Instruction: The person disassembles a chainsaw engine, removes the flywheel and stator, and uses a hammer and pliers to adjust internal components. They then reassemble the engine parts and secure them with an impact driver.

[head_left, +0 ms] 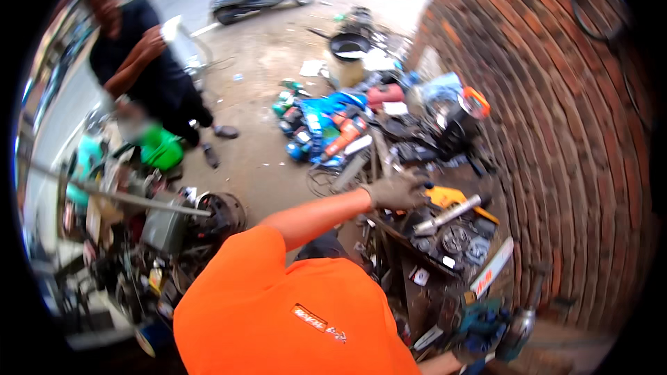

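Note:
My left hand (397,192), in a grey-brown work glove, reaches over the cluttered bench with its fingers apart, beside a yellow-orange tool (446,196). A pale metal bar (442,218) lies diagonally below it among dark round parts (456,239). At the lower right, my gloved right hand (476,344) is closed on a teal-and-silver power tool (492,314), held low by a long white bar (491,267). My orange shirt fills the lower middle of the view and hides part of what lies beneath.
A person (132,55) in dark clothes stands at the left, by a green bucket (161,149) and piled machinery (163,226). Beyond my bench lie tool piles (333,140) and a tall container (347,69). A brick wall (563,132) bounds the right; a scooter (246,5) stands at the back.

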{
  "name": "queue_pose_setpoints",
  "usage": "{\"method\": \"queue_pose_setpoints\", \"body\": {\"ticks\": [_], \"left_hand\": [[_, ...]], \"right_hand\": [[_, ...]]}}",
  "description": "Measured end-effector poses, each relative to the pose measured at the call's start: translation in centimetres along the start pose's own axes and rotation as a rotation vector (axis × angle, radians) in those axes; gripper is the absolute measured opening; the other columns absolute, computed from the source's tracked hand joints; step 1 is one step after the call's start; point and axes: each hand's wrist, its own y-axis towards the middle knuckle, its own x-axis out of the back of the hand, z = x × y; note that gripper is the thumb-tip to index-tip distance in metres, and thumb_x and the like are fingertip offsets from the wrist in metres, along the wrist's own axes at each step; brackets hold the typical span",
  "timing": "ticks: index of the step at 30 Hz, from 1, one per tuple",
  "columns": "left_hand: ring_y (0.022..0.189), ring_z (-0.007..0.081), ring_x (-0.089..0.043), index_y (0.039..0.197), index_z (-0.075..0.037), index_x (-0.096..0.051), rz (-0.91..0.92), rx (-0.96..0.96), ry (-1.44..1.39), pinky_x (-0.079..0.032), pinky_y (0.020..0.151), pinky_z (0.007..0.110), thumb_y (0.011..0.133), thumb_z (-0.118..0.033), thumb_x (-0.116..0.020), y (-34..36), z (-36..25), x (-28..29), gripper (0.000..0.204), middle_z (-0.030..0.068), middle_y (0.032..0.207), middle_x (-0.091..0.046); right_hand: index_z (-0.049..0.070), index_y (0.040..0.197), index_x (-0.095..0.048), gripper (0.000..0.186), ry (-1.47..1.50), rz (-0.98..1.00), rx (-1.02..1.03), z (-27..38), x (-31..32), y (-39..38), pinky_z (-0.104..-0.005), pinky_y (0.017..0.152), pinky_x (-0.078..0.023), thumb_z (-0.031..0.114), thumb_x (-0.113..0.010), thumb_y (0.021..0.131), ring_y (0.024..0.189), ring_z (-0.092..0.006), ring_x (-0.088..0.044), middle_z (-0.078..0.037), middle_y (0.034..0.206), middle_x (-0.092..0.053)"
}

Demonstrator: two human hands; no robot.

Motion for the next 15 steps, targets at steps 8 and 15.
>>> {"method": "queue_pose_setpoints", "body": {"ticks": [8,15], "left_hand": [[0.135,0.0437,-0.049,0.138,-0.009,-0.060,0.191,-0.516,-0.088,-0.041,0.114,0.047,0.090,-0.044,-0.073,14.5,-2.7,-2.5,0.061,0.0236,0.148,-0.049],[0.107,0.0323,-0.068,0.116,-0.002,-0.071,0.731,-0.607,-0.283,-0.053,0.095,0.037,0.089,-0.034,-0.074,24.0,-3.6,-11.5,0.042,0.0198,0.115,-0.070]], "right_hand": [[-0.010,0.129,-0.053,0.053,-0.251,-0.417,0.167,-2.8,-4.7,-7.8,-0.0378,0.075,-0.055,0.026,-0.068,0.092,0.082,-0.0255,-0.065,-0.018,0.106,-0.067],[-0.002,0.130,-0.054,0.046,-0.174,-0.696,0.118,-6.7,-11.4,-14.1,-0.0358,0.072,-0.057,0.003,-0.070,0.088,0.083,-0.0260,-0.068,-0.022,0.111,-0.068]]}}
